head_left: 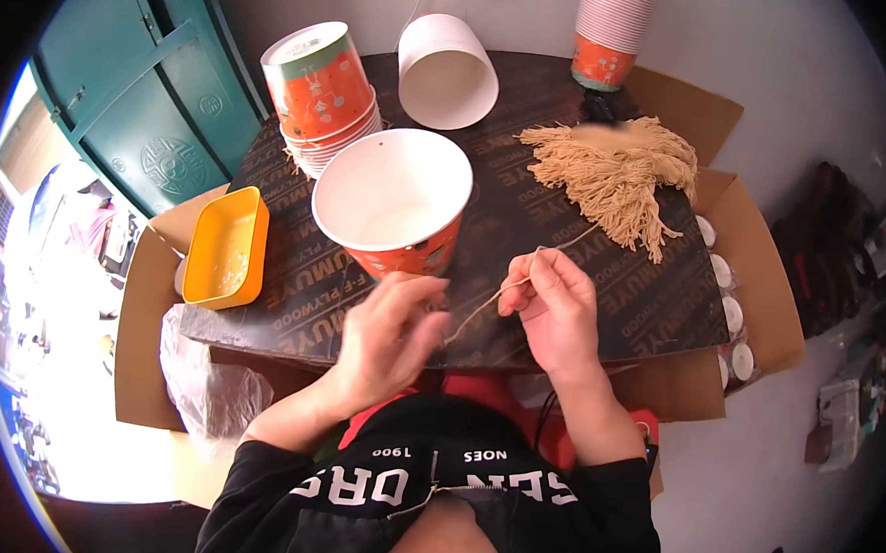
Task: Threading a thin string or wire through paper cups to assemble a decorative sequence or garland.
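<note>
A thin beige string [476,313] runs slantwise between my hands. My right hand [560,308] pinches it between thumb and fingers, and more string leads from there toward a bundle of beige strings [623,181] on the table. My left hand [392,329], slightly blurred, has its thumb apart from its curved fingers; the string's lower end lies beside the thumb tip. Just beyond the left hand, a large paper bucket [392,189] stands upright, white inside with an orange printed outside.
Upside-down orange buckets [318,90] are stacked at the far left, and a white-sided bucket [449,72] lies on its side. A tall bucket stack [611,35] stands at the back. A yellow tray [226,250] sits at the dark table's [507,210] left edge. Cardboard boxes [764,263] flank the table.
</note>
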